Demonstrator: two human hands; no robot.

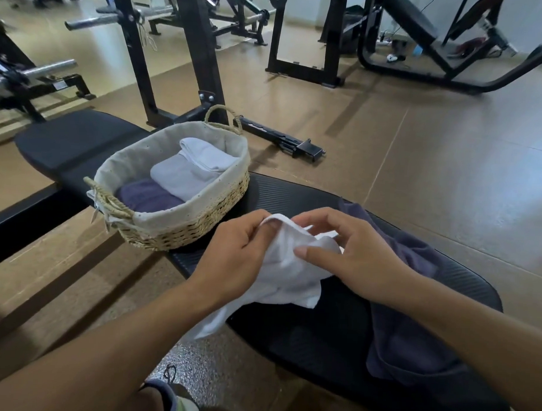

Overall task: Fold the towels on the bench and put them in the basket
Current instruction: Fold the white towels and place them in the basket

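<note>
Basket (183, 230) sits on the bench (305, 338) to my far left, already holding a purple and two white folded towels. My left hand (234, 256) pinches the white towel (287, 267) at its top edge; my right hand (351, 254) grips the same bunch from the other side, thumb pressed in. The towel trails down-left off the bench edge, so its long axis runs toward me. A purple towel (413, 327) lies unfolded just right. The white towel's corners are buried in folds and I can't find them.

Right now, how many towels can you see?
5: two white and one purple in the basket, one white in both hands, one purple on the bench. More may hide underneath.
</note>
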